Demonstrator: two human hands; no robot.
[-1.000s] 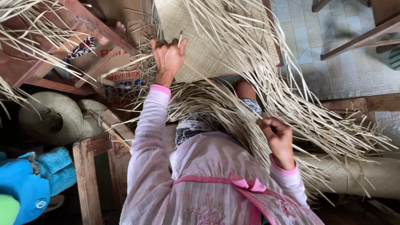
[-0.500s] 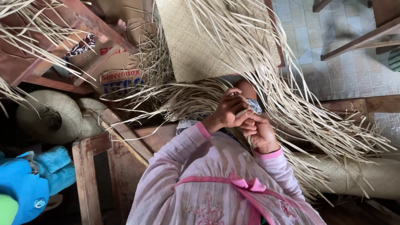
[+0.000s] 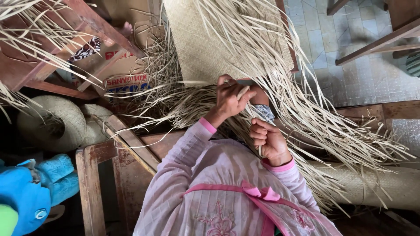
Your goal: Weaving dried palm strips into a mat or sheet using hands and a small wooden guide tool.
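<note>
A half-woven pale straw mat (image 3: 205, 43) lies ahead of me, with long loose straw strips (image 3: 315, 118) fanning out from its edge over my lap. My left hand (image 3: 229, 99) is raised at the mat's near edge, its fingers pinched on a single flat strip. My right hand (image 3: 267, 140) sits lower and closer to my body, fisted around a few strips. Both arms wear pink striped sleeves. The two hands are a short way apart, with strips running between them.
A printed cardboard box (image 3: 124, 76) stands left of the mat among tangled strips. Woven straw hats (image 3: 50, 124) lie at the left, a wooden frame (image 3: 124, 148) below them, blue cloth (image 3: 30, 196) at bottom left. A rolled mat (image 3: 393, 185) lies right; tiled floor (image 3: 350, 57) beyond.
My left hand, stretched far out over the strips a second ago, came back to my right hand and now lifts slightly with one strip. My right hand stayed near my body.
</note>
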